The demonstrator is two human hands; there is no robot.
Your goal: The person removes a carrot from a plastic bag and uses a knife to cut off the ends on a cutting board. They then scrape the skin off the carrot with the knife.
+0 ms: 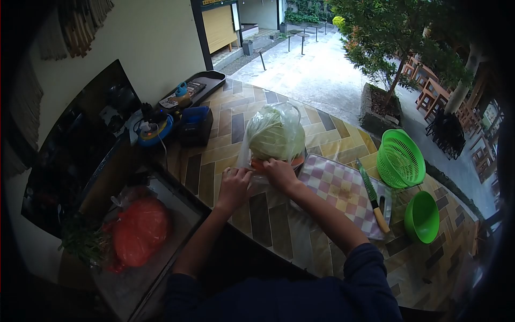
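From here I see both hands at the near side of a clear plastic bag [294, 115] on the desk [260, 217]. The left hand [234, 188] has its grip pinched on the plastic, and the right hand [280, 173] is closed on it just beside, perhaps to keep the bag's mouth under control; whether the right grip also takes in the orange, carrot-like pieces [258, 165], I can't tell. The knife [370, 189] lies on the chequered cutting board [343, 196] with its handle towards the person, likely for an easy reach. The green colander [399, 159] and green bowl [422, 217] sit to the right, which seems to leave the board free. The cabbage [271, 140] is inside the bag, beyond the hands: round, pale green and whole-looking, veined under the shiny, crinkled film, with the orange pieces at its near side.
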